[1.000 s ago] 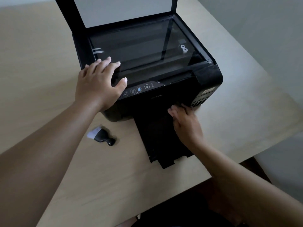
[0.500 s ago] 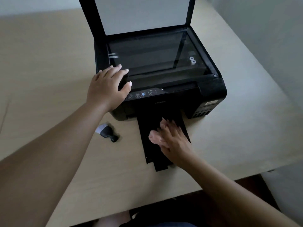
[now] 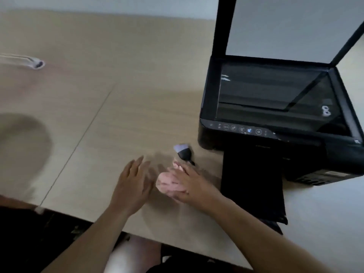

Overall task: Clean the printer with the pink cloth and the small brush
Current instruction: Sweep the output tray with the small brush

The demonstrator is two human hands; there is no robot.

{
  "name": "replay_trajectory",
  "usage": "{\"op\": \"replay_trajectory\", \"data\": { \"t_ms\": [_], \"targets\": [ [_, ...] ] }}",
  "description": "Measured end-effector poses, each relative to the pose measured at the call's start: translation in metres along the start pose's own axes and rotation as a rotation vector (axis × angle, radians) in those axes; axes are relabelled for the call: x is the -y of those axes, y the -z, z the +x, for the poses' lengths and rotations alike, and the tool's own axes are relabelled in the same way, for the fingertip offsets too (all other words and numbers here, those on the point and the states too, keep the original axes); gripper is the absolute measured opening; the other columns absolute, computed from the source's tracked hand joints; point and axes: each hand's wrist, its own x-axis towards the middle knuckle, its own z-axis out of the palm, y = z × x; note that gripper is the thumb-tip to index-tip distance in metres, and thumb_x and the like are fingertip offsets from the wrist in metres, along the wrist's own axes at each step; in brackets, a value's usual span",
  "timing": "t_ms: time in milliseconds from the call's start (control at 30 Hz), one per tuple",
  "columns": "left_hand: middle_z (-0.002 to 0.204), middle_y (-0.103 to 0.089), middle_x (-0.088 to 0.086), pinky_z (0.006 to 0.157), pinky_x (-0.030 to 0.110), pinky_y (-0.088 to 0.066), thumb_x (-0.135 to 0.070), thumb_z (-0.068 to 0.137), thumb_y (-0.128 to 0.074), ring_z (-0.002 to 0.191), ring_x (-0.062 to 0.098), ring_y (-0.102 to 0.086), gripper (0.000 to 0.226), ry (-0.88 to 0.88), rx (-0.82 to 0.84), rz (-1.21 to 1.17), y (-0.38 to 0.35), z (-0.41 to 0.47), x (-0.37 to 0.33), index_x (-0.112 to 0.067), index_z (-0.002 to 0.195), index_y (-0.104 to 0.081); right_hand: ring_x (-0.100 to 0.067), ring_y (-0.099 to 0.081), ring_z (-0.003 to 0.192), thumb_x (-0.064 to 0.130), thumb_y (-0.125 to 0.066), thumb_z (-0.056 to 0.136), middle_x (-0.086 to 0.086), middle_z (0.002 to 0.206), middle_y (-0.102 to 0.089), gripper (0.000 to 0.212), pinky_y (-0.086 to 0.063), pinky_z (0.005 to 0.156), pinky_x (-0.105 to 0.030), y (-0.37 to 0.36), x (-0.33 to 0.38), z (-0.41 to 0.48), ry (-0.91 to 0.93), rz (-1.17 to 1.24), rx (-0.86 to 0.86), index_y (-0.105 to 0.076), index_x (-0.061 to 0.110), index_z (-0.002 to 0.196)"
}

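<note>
Printer (image 3: 275, 107), black, sits at the right of the pale wooden table (image 3: 118, 85), its scanner lid (image 3: 285, 26) raised upright at the far side and the glass bed uncovered. A dark output tray (image 3: 254, 184) sticks out of its near face toward the table's near edge. Both hands are off the machine, low over the table to the left of that tray. The left hand (image 3: 132, 184) is flat with palm down, fingers spread and loosely extended, holding nothing. The right hand (image 3: 189, 184) lies just beside it, fingers curled around a bunched pink cloth (image 3: 167, 184) that shows between thumb and fingers on the hand's left side. Motion blur softens both hands, so whether they touch the table cannot be told. Just beyond the right fingertips lies the small brush (image 3: 184, 152), black-handled with pale bristles pointing far-left, on the table near the printer's near-left corner; its handle end looks very close to the fingertips, but contact cannot be made out. Far off at the left edge rests a pale cable end (image 3: 37, 64), well apart from everything else. Nothing lies between the hands and the brush.
</note>
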Motion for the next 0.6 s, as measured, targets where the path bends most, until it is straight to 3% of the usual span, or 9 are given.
{"op": "replay_trajectory", "data": {
  "t_ms": [33,100,167,200,233,300,400,500,600],
  "targets": [
    [0.158,-0.029,0.012,0.118,0.043,-0.023,-0.047,0.092,-0.029,0.144,0.033,-0.024,0.068,0.029,0.076,0.019,-0.005,-0.007,0.012,-0.009,0.148,-0.035,-0.017,-0.014,0.149,0.054,-0.053,0.092,0.003,0.162,-0.019,0.068,-0.014,0.121,-0.034,-0.004,0.003,0.007,0.012,-0.003,0.073,-0.027,0.032,0.150],
    [0.161,-0.023,0.008,0.120,0.039,-0.017,-0.054,0.091,-0.019,0.147,0.028,-0.019,0.074,0.036,0.151,0.048,-0.013,-0.020,0.028,-0.012,0.151,-0.031,-0.022,-0.037,0.139,0.044,-0.054,0.095,-0.003,0.148,-0.044,0.048,-0.028,0.113,-0.027,-0.004,0.008,0.016,0.050,0.146,0.016,-0.046,0.024,0.138],
    [0.161,-0.023,0.005,0.120,0.039,-0.018,-0.057,0.089,-0.012,0.147,0.026,-0.021,0.077,0.043,0.131,0.056,-0.019,-0.027,0.036,-0.016,0.151,-0.033,-0.029,-0.060,0.107,0.021,-0.063,0.093,-0.010,0.117,-0.063,0.022,-0.044,0.096,-0.020,-0.003,0.003,0.027,0.013,0.112,-0.322,-0.062,0.014,0.114],
    [0.159,-0.027,0.005,0.119,0.040,-0.020,-0.056,0.089,-0.013,0.146,0.027,-0.024,0.075,0.052,0.106,0.045,-0.019,-0.028,0.034,-0.016,0.149,-0.037,-0.030,-0.062,0.100,0.017,-0.065,0.090,-0.010,0.113,-0.062,0.023,-0.050,0.091,-0.028,-0.001,-0.004,0.032,-0.072,0.000,-0.445,-0.064,0.015,0.113],
    [0.156,-0.034,0.007,0.118,0.042,-0.023,-0.053,0.090,-0.017,0.144,0.029,-0.029,0.073,0.062,0.077,0.009,-0.019,-0.027,0.033,-0.015,0.146,-0.043,-0.030,-0.060,0.104,0.022,-0.063,0.091,-0.010,0.119,-0.057,0.031,-0.051,0.093,-0.037,0.000,-0.009,0.038,-0.224,-0.048,-0.449,-0.060,0.019,0.121],
    [0.148,-0.046,0.008,0.113,0.045,-0.031,-0.049,0.090,-0.025,0.137,0.031,-0.039,0.065,0.076,0.011,-0.095,-0.017,-0.021,0.029,-0.012,0.136,-0.054,-0.031,-0.052,0.116,0.033,-0.056,0.094,-0.010,0.131,-0.045,0.049,-0.046,0.099,-0.042,0.000,-0.015,0.045,-0.438,-0.033,-0.240,-0.042,0.029,0.141],
    [0.138,-0.054,0.008,0.107,0.046,-0.036,-0.041,0.089,-0.032,0.129,0.032,-0.045,0.056,0.033,-0.087,-0.207,-0.004,-0.002,0.020,-0.010,0.128,-0.059,-0.031,-0.053,0.116,0.024,-0.052,0.095,-0.011,0.131,-0.044,0.055,-0.045,0.097,-0.038,-0.006,-0.015,0.050,-0.425,-0.059,-0.174,-0.033,0.028,0.146],
    [0.129,-0.058,0.011,0.104,0.044,-0.036,-0.027,0.091,-0.039,0.122,0.034,-0.048,0.045,-0.090,-0.221,-0.294,0.022,0.034,0.002,-0.006,0.125,-0.059,-0.030,-0.056,0.109,0.020,-0.048,0.097,-0.011,0.122,-0.051,0.038,-0.048,0.092,-0.039,0.002,-0.012,0.031,-0.351,-0.103,-0.271,-0.049,0.017,0.135],
    [0.123,-0.058,0.014,0.104,0.043,-0.036,-0.019,0.095,-0.044,0.118,0.034,-0.048,0.036,-0.244,-0.352,-0.360,0.056,0.080,-0.033,-0.004,0.124,-0.057,-0.024,-0.060,0.086,0.023,-0.054,0.097,-0.006,0.103,-0.058,0.018,-0.052,0.075,-0.038,0.018,-0.023,-0.016,-0.425,-0.050,-0.589,-0.065,0.010,0.106]
  ]
}}
